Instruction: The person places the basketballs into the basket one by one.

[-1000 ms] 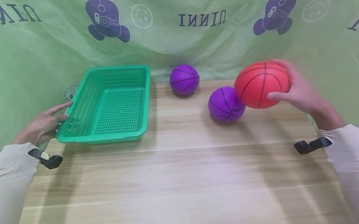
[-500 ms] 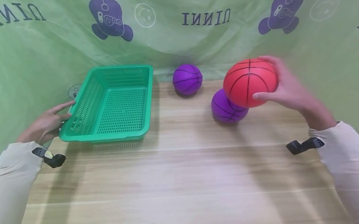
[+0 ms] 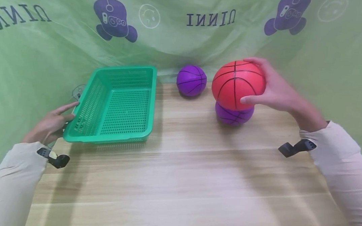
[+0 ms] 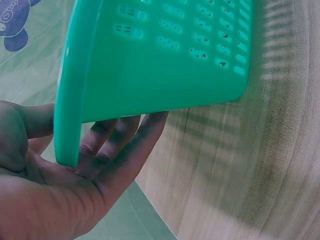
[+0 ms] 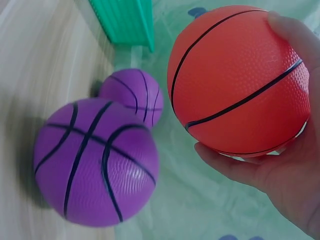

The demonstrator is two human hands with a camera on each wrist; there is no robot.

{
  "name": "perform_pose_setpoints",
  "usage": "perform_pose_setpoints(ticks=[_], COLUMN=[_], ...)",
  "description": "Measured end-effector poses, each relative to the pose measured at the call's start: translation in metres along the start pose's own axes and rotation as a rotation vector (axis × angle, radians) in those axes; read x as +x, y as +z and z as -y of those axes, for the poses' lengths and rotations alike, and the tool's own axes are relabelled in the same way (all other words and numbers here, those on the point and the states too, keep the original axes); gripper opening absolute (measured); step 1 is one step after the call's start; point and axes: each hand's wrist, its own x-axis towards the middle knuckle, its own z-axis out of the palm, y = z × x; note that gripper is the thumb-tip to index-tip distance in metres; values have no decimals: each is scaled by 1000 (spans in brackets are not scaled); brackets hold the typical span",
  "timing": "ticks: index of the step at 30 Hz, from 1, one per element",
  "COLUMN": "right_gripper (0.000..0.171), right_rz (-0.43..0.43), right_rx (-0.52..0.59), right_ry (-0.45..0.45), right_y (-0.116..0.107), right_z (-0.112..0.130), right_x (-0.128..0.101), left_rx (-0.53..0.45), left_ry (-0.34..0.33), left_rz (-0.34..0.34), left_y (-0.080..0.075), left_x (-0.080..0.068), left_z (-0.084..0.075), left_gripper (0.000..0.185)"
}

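in the curve of the right hand (image 3: 273, 89) sits the red ball (image 3: 238, 85), grasped from its right side, the thumb laid low across the near face and the fingers reaching over the top. it looks too broad to be encircled, so that wide spread, thumb set against fingers, probably does the work of bearing it clear of the table (image 3: 166, 179).

just below this grip, the nearer purple ball (image 3: 234, 118) rests on the table; the head view hides its top behind the red one, but the right wrist view shows a gap between them. farther off and to the left of the grip, the second purple ball (image 3: 192, 80) sits near the table's back edge, with no visible prop, so its own weight likely settles it there.

well to the left of the red ball, the green basket (image 3: 153, 101) stands with its mouth facing up. the left hand (image 3: 51, 122) grips its left rim, thumb at the lip and other fingers tucked under against the outer wall, likely to steady it; whether its base lies fully flat, i cannot tell.

behind everything hangs the green cloth (image 3: 178, 42), its printed lettering reversed.
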Motion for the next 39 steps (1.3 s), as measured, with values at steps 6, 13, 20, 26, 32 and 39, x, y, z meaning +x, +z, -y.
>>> perform_pose_setpoints(ticks=[6, 13, 20, 26, 32, 39], right_gripper=[102, 98, 98, 97, 96, 96], right_rz=[31, 52, 82, 108, 114, 172], right_rx=[46, 94, 111, 132, 167, 246], right_ry=[-21, -65, -77, -92, -143, -209], right_y=[11, 28, 42, 53, 62, 84], right_z=[11, 16, 19, 25, 32, 38], right_x=[9, 22, 33, 46, 55, 64], left_rx=[71, 207, 254, 247, 257, 293], left_ry=[-1, -15, -22, -23, -13, 0], left_rz=[-24, -31, -3, -1, -4, -14], left_y=[2, 3, 1, -2, -3, 1], left_x=[0, 0, -1, -2, -4, -2], left_z=[-1, -1, -1, -1, -1, -2], left_gripper=[64, 63, 62, 62, 62, 61])
